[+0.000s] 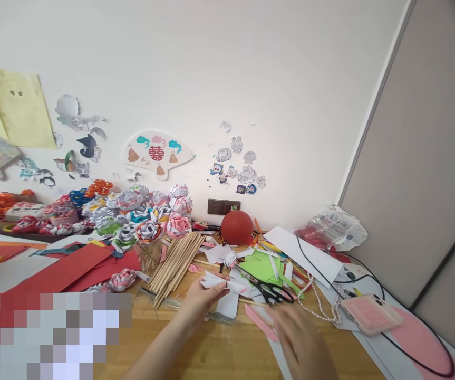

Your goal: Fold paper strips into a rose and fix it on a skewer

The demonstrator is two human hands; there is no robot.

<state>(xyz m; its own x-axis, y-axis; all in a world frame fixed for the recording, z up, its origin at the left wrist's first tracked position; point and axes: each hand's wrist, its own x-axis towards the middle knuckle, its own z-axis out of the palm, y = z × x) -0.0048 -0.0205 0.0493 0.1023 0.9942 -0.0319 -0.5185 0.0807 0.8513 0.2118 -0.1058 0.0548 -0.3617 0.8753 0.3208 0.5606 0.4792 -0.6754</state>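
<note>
My left hand (205, 294) pinches a folded piece of white paper (233, 285) between thumb and fingers, above the wooden table. Lower right, my right hand (302, 338) hovers by a pink paper strip (259, 321) and a white strip. Its fingers are bent and smeared, so whether anything is between them is unclear. Black-handled scissors (272, 289) lie just beyond, partly over green paper sheets (262, 265). A small white-and-pink paper flower (230, 259) rests behind the held paper. Left of that hand is a pile of thin wooden sticks (177, 264).
Several paper roses (132, 211) are heaped at the back left, beside red paper sheets (65, 266). A red balloon (237, 227) sits against the wall. On the right are a pink phone (371, 313), a bead string (318, 306), a black cable and a plastic bag (336, 229).
</note>
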